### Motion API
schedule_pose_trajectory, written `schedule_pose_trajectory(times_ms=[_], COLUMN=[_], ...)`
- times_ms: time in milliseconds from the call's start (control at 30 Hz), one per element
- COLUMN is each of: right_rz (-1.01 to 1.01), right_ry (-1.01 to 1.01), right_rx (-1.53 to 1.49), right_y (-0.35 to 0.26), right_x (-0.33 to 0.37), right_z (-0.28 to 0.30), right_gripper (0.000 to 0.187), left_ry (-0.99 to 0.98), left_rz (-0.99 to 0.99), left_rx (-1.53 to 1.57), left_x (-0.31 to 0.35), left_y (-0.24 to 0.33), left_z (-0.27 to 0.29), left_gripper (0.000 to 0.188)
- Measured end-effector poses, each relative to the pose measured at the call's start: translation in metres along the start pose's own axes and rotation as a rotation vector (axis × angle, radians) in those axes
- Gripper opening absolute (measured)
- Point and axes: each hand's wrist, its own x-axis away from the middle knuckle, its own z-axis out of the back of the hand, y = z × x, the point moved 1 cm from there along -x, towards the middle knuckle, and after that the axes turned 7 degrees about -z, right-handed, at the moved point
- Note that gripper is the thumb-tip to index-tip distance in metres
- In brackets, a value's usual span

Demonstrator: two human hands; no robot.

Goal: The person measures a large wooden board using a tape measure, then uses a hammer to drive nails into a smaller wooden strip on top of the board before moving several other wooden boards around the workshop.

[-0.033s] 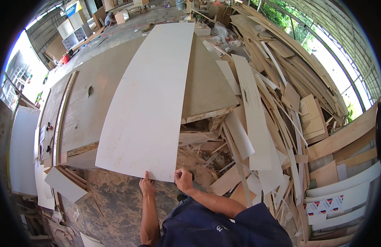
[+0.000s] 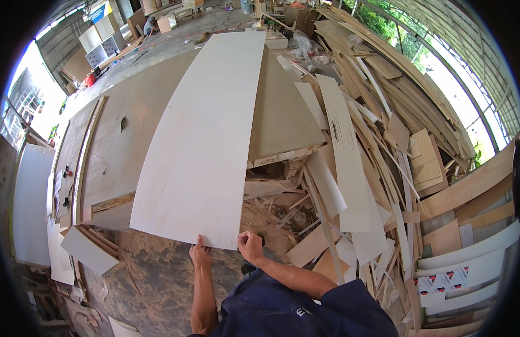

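Both hands, left hand (image 2: 200, 254) and right hand (image 2: 250, 246), grip closed on the near edge of a long pale sheet (image 2: 206, 135), steadying it flat along the surface (image 2: 131, 140) at centre frame, beside scrap offcuts (image 2: 378, 168).

The person wears a dark navy short-sleeved shirt (image 2: 293, 312) with a small pale mark on it. Both forearms are bare. The left hand (image 2: 200, 255) and right hand (image 2: 251, 246) are ungloved.

Open-sided workshop, daylight coming in from the right through a wire fence (image 2: 484, 84) with green trees (image 2: 383, 17) behind. Concrete floor (image 2: 176, 45) at the far end, white cabinets (image 2: 103, 39) standing there. Big heap of wood offcuts (image 2: 383, 168) on the right. Sawdust-covered ground (image 2: 153, 275) below.
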Motion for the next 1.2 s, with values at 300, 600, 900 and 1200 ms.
schedule_pose_trajectory(times_ms=[300,600,900,1200], right_rz=[-0.231,-0.61,-0.551,-0.78], right_ry=[-0.595,-0.216,0.221,0.364], right_rx=[0.078,-0.421,-0.674,-0.823], right_y=[0.037,0.064,0.048,0.031], right_x=[0.017,-0.096,-0.244,-0.309], right_z=[0.04,0.133,0.185,0.192], right_gripper=[0.022,0.016,0.024,0.049], left_ry=[0.113,0.359,1.447,0.85], left_rz=[-0.078,-0.151,-0.232,0.19], left_rx=[-0.156,-0.143,-0.799,0.987], left_x=[0.091,0.122,0.144,0.139], left_y=[0.029,0.067,0.065,-0.033], left_z=[0.112,0.307,0.172,-0.026], left_gripper=[0.037,0.041,0.044,0.086])
